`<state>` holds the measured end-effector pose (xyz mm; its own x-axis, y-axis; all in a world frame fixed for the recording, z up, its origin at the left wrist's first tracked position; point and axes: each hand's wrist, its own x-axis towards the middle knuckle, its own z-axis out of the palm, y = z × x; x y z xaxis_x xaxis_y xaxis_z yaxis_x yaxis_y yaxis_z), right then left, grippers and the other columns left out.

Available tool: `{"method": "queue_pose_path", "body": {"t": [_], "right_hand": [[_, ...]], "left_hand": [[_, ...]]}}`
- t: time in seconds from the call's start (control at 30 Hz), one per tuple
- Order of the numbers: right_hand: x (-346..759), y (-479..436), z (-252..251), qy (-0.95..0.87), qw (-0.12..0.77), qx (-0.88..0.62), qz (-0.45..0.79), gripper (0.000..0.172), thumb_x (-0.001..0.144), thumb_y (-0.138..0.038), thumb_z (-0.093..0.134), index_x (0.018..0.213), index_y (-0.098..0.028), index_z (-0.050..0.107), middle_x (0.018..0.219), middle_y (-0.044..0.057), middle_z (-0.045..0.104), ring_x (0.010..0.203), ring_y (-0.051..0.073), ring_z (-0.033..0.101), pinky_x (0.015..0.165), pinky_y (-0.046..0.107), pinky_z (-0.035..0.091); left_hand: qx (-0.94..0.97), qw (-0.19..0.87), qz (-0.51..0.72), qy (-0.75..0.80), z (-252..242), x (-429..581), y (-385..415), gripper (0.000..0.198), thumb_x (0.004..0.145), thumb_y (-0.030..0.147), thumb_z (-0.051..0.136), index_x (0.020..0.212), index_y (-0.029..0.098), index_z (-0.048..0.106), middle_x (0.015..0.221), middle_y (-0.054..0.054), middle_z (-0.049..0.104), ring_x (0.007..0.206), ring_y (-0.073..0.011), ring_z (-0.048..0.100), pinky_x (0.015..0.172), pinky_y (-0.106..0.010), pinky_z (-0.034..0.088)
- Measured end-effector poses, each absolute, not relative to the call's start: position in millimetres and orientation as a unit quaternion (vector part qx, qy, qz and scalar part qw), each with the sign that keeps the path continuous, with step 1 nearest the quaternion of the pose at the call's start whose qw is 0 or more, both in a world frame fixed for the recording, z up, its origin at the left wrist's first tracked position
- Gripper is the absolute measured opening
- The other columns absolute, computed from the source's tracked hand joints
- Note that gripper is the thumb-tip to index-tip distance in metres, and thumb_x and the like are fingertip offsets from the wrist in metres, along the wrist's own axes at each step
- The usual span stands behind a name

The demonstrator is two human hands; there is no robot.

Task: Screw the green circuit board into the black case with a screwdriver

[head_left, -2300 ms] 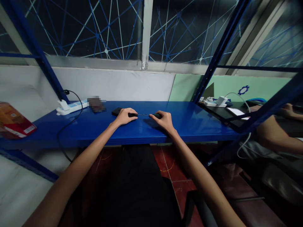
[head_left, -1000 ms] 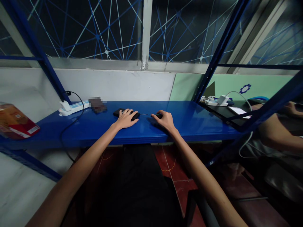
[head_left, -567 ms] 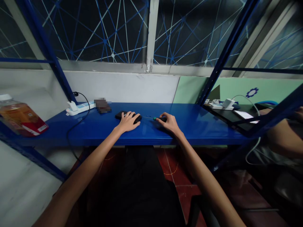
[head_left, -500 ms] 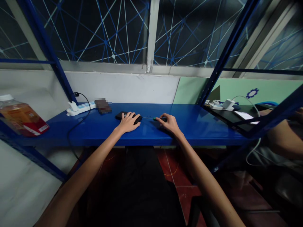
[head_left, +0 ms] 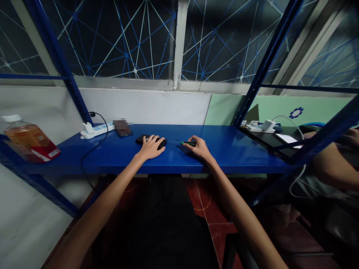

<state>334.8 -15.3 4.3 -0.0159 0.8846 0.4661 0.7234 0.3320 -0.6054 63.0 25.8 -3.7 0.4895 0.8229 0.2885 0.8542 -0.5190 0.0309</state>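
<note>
My left hand (head_left: 153,147) lies over a flat black device (head_left: 142,139), its fingers bent over the top and gripping it against the tabletop. The hand covers much of the device, so its exact kind is unclear. In my right hand (head_left: 198,146) is a screwdriver (head_left: 192,143) with a green and black handle, pinched between thumb and fingers. Its thin metal shaft points left, and the tip is at the right end of the device; whether it touches is too small to tell. Several tiny dark pieces, probably screws (head_left: 175,139), lie just behind the shaft.
The blue table (head_left: 112,158) carries a white power strip (head_left: 97,130) with a black cable, a blurred brown item (head_left: 122,127) and, at far left, a drink bottle (head_left: 30,140). Blue uprights flank it. At right, another person's arm (head_left: 333,164) rests near a black table (head_left: 260,134).
The view has shifted slightly. My right hand has turned a little, so more of the screwdriver's handle shows. The left hand stays on the black device.
</note>
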Motion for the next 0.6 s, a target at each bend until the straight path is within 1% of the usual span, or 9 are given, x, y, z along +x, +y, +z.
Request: {"method": "queue_pose_path", "body": {"t": [0.1,0.17,0.23,0.3,0.33,0.4,0.47,0.5,0.6], "right_hand": [[333.2,-16.4,8.0,-0.698,0.374,-0.607,0.063,0.049,0.087,-0.065,0.052,0.069,-0.020,0.061,0.062,0.003,0.064,0.058,0.016,0.055,0.056,0.027,0.033],[331.8,-17.1,9.5,-0.697,0.346,-0.628,0.026,0.056,0.092,-0.065,0.042,0.064,-0.021,0.060,0.061,0.004,0.063,0.060,0.018,0.056,0.057,0.028,0.031],[331.4,-17.4,9.2,-0.697,0.340,-0.631,0.017,0.052,0.093,-0.064,0.041,0.072,-0.021,0.062,0.064,0.004,0.063,0.064,0.019,0.058,0.058,0.028,0.031],[332.3,-17.1,7.2,-0.702,0.354,-0.617,0.030,0.042,0.086,-0.063,0.054,0.089,-0.022,0.063,0.072,0.002,0.066,0.068,0.019,0.059,0.060,0.026,0.034],[333.3,-16.7,6.1,-0.705,0.362,-0.609,0.038,0.040,0.081,-0.060,0.062,0.096,-0.023,0.062,0.077,0.002,0.067,0.071,0.019,0.060,0.062,0.026,0.035],[335.2,-15.7,4.6,-0.709,0.368,-0.599,0.054,0.039,0.076,-0.053,0.068,0.098,-0.023,0.060,0.082,0.001,0.068,0.073,0.018,0.060,0.062,0.025,0.036],[336.2,-15.0,5.0,-0.703,0.367,-0.606,0.060,0.036,0.077,-0.055,0.066,0.090,-0.022,0.061,0.078,0.001,0.067,0.071,0.017,0.059,0.061,0.025,0.035],[336.1,-15.0,5.9,-0.697,0.364,-0.615,0.058,0.038,0.079,-0.059,0.064,0.084,-0.022,0.061,0.075,0.001,0.066,0.069,0.017,0.058,0.060,0.025,0.033],[333.6,-16.4,9.6,-0.683,0.339,-0.646,0.038,0.052,0.085,-0.070,0.051,0.068,-0.021,0.060,0.065,0.003,0.062,0.064,0.018,0.056,0.056,0.027,0.028]], "left_hand": [[-0.859,0.056,-0.135,-0.490,-4.3,62.6,26.0,0.058,0.097,0.056,0.035,0.148,0.030,0.042,0.153,-0.013,0.042,0.144,-0.0371,0.029,0.113,-0.070,0.015],[-0.859,0.055,-0.135,-0.490,-4.3,62.9,26.2,0.057,0.097,0.056,0.035,0.148,0.031,0.043,0.153,-0.012,0.042,0.143,-0.0374,0.030,0.113,-0.070,0.015],[-0.859,0.056,-0.138,-0.489,-4.3,63.1,26.0,0.057,0.097,0.055,0.037,0.148,0.031,0.043,0.153,-0.012,0.043,0.143,-0.0375,0.030,0.113,-0.069,0.016],[-0.858,0.061,-0.145,-0.489,-4.6,63.2,25.6,0.056,0.096,0.054,0.038,0.147,0.031,0.044,0.152,-0.012,0.044,0.143,-0.0373,0.031,0.113,-0.069,0.017],[-0.858,0.064,-0.148,-0.488,-4.9,63.1,25.4,0.056,0.096,0.054,0.038,0.147,0.032,0.044,0.151,-0.012,0.045,0.142,-0.0370,0.032,0.113,-0.069,0.017],[-0.857,0.067,-0.153,-0.487,-6.0,62.9,25.3,0.056,0.097,0.054,0.038,0.147,0.032,0.044,0.151,-0.012,0.046,0.142,-0.0367,0.033,0.113,-0.069,0.017],[-0.856,0.068,-0.156,-0.488,-7.0,62.7,25.9,0.056,0.097,0.055,0.037,0.147,0.031,0.044,0.151,-0.012,0.045,0.142,-0.0366,0.033,0.113,-0.069,0.017],[-0.855,0.068,-0.158,-0.489,-7.4,62.6,26.3,0.056,0.097,0.056,0.036,0.147,0.031,0.044,0.151,-0.012,0.045,0.142,-0.0368,0.033,0.113,-0.069,0.017],[-0.855,0.064,-0.158,-0.490,-8.1,62.1,27.8,0.059,0.097,0.058,0.034,0.148,0.030,0.044,0.152,-0.013,0.044,0.143,-0.0381,0.031,0.112,-0.071,0.016]]}}
